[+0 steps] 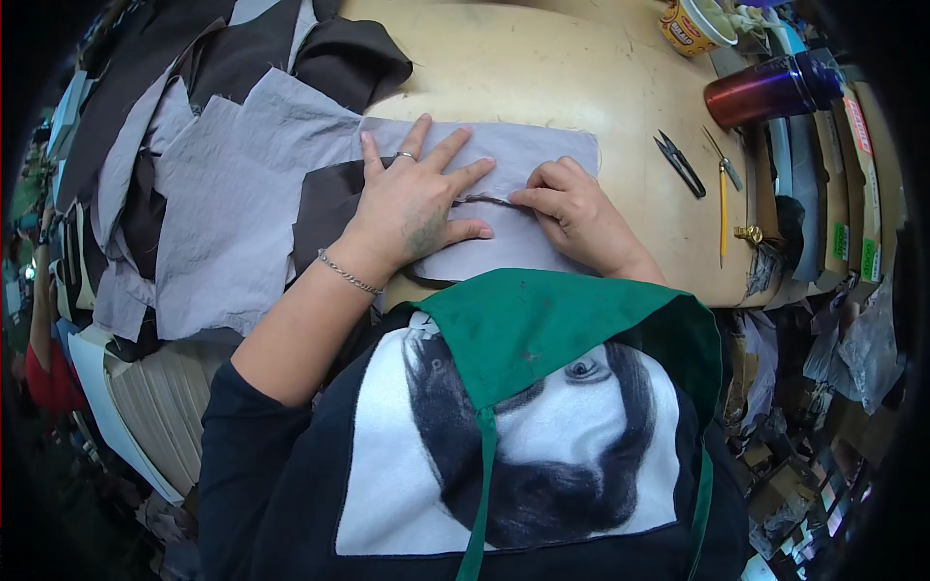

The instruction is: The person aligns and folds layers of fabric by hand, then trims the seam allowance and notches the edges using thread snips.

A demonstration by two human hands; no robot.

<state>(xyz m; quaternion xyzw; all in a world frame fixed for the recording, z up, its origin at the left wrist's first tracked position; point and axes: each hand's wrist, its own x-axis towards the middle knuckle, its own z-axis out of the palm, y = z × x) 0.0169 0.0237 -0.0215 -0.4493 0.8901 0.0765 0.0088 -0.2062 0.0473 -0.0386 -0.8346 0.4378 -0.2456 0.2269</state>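
A piece of light grey fabric (542,143) lies on the table, and a narrow dark edge (480,199) runs across it between my hands. My left hand (412,198) rests on the fabric with its fingers spread wide. At the right end of the dark edge, my right hand (579,215) is closed, thumb and index finger pinching the fabric; the other fingers are curled in. Under my left wrist, a dark brown piece of fabric (325,198) shows.
Grey and dark fabric pieces (228,169) pile up on the left. To the right lie thread snips (681,165), a yellow pencil (723,213) and a thin pointed tool (723,158). A red-purple bottle (760,92) and a tub (697,27) stand at the back right.
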